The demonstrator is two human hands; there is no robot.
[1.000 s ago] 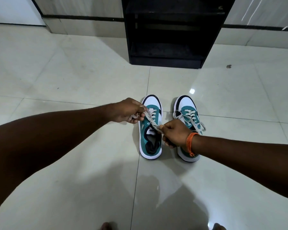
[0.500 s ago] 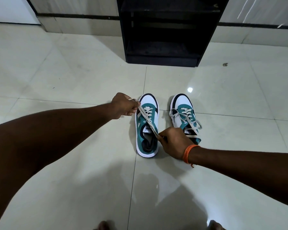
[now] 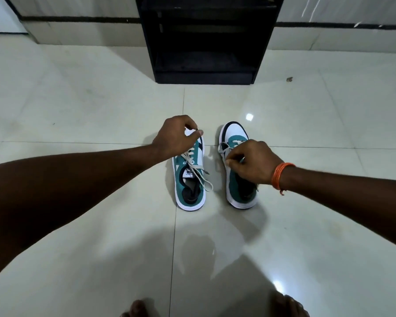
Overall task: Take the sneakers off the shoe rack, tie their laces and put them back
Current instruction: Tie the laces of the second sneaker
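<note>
Two teal-and-white sneakers stand side by side on the tiled floor, toes pointing at the black shoe rack (image 3: 205,75). My left hand (image 3: 175,138) hovers over the toe of the left sneaker (image 3: 189,195) and pinches one end of its grey lace (image 3: 192,150). The other end lies loose across the shoe's opening. My right hand (image 3: 253,162), with an orange thread band on the wrist, covers the middle of the right sneaker (image 3: 234,132). Its fingertips are pinched on that shoe's lace, a loop of which shows at the left of the hand.
The shoe rack stands against the wall, its lower shelves dark with nothing visible on them. A small dark speck (image 3: 289,79) lies on the floor to the right of it. My bare toes (image 3: 136,308) show at the bottom edge.
My right hand let go of the left sneaker's lace and moved across to the right sneaker. My left hand shifted forward over the left sneaker's toe, still holding a lace end.
</note>
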